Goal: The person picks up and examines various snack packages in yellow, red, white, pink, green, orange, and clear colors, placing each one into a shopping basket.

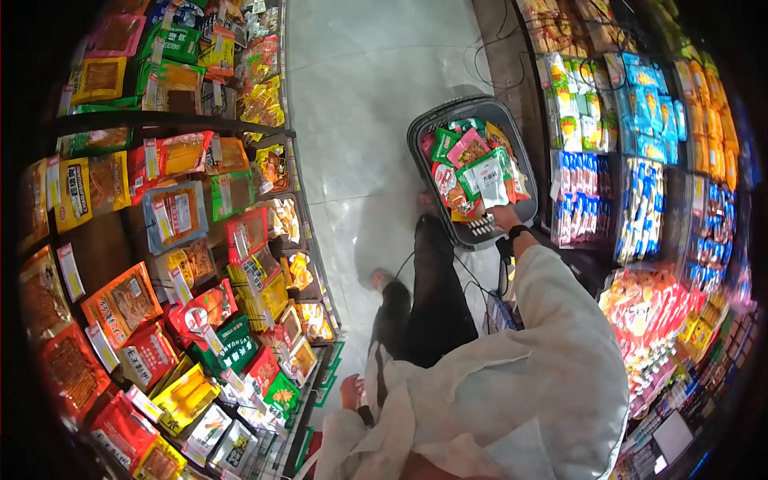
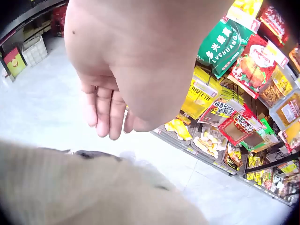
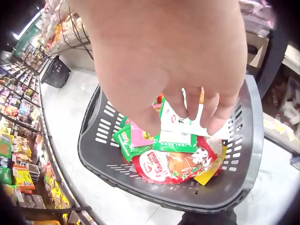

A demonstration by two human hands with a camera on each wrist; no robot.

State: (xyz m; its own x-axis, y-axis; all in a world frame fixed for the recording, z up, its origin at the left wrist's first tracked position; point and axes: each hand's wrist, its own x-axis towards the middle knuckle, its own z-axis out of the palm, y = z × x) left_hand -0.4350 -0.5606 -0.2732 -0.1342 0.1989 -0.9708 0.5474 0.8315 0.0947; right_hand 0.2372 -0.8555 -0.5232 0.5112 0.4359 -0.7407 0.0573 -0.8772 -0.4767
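Cloth of a pale garment (image 1: 512,344) fills five o'clock nearest the head camera, while the left hand (image 1: 352,392) hangs at seven, loose and relaxed, near dark trousers (image 1: 434,296). Farther out at one o'clock, the right hand (image 1: 503,218), a black band (image 1: 519,231) at its wrist, pinches the near end of a white-and-green packet (image 1: 490,180), which lies atop red, pink and yellow packets (image 1: 466,150) inside a dark slotted basket (image 3: 254,136) on the grey floor (image 1: 352,152). Toward the edges, packaged snacks (image 1: 176,154) show all around nine o'clock, and small blue-and-white packs (image 1: 642,210) sit in rows at three.
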